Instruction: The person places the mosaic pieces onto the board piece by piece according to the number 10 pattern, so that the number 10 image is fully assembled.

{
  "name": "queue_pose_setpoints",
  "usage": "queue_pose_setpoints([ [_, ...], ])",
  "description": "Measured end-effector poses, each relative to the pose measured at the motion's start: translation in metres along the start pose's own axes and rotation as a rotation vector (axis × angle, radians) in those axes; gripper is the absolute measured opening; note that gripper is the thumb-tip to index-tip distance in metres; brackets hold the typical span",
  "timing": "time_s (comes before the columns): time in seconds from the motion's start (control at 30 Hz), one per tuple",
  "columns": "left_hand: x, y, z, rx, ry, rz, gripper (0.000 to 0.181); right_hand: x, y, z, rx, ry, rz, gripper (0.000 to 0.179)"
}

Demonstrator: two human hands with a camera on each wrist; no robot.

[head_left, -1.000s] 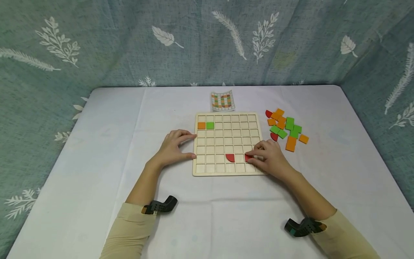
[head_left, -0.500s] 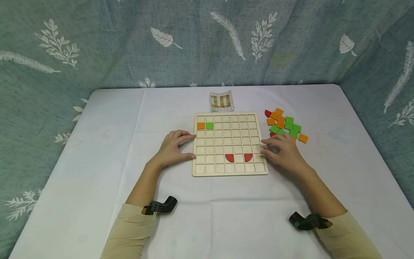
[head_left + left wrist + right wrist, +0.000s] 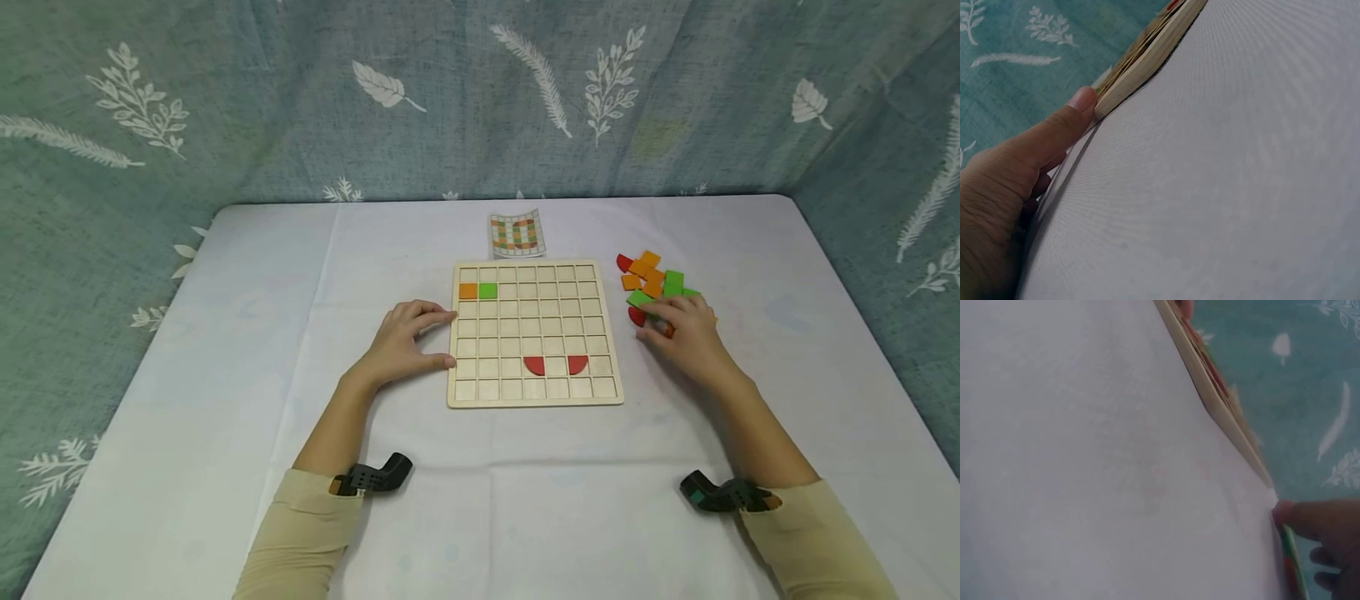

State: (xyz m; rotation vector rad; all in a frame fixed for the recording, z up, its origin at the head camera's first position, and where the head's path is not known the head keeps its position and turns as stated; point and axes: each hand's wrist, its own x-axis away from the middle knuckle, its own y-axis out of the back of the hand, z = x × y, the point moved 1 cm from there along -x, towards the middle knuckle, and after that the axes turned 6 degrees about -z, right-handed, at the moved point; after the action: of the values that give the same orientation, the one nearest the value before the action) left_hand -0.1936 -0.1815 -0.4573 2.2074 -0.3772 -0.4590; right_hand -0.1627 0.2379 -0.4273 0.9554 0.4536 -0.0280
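The right grip (image 3: 684, 333) reaches over the near side of the loose tiles (image 3: 652, 283), thumb and forefinger apart with a narrow gap between; whether it touches a tile cannot be told. It hides several tiles; a red piece (image 3: 637, 317) shows just beside its fingertips, and in the right wrist view only slivers of green and orange show below the blurred thumb. The left grip (image 3: 408, 337) is wide, thumb and forefinger spread against the board (image 3: 517, 392) at its left edge; its other fingers are partly hidden.

The board lies flat near the middle of the worktop (image 3: 187, 417), its rows running along the far edge. An orange tile (image 3: 468, 291) and a green tile (image 3: 488, 291) sit side by side near its far left corner. Toward its near edge, two red quarter-rounds (image 3: 534, 366) have square corners facing each other, curves outward. Beyond the far edge of the board lies a curled card (image 3: 517, 235), its print small.

White cloth covers the worktop, its near edge cut off. Behind hangs a leaf-patterned teal curtain (image 3: 450, 100).
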Motion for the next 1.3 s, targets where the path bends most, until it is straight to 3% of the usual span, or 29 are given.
queue_pose_setpoints([
  [0.27,0.000,0.000,0.001,0.010,0.006,0.005,0.076,-0.005,-0.004,-0.001,0.056,-0.011,0.047,0.036],
  [0.6,0.001,0.000,0.003,-0.003,0.009,0.006,0.077,-0.002,-0.006,0.007,0.047,-0.129,0.165,0.046],
  [0.9,0.001,0.001,0.002,0.003,0.009,0.005,0.077,-0.006,-0.005,0.007,-0.002,-0.153,0.277,0.036],
  [1.03,0.000,0.001,0.001,0.006,0.001,0.006,0.079,-0.009,-0.003,0.009,0.029,-0.181,0.326,0.035],
  [1.3,0.000,0.000,0.000,0.003,-0.012,-0.004,0.078,-0.012,-0.001,0.009,0.152,-0.138,0.300,0.033],
])
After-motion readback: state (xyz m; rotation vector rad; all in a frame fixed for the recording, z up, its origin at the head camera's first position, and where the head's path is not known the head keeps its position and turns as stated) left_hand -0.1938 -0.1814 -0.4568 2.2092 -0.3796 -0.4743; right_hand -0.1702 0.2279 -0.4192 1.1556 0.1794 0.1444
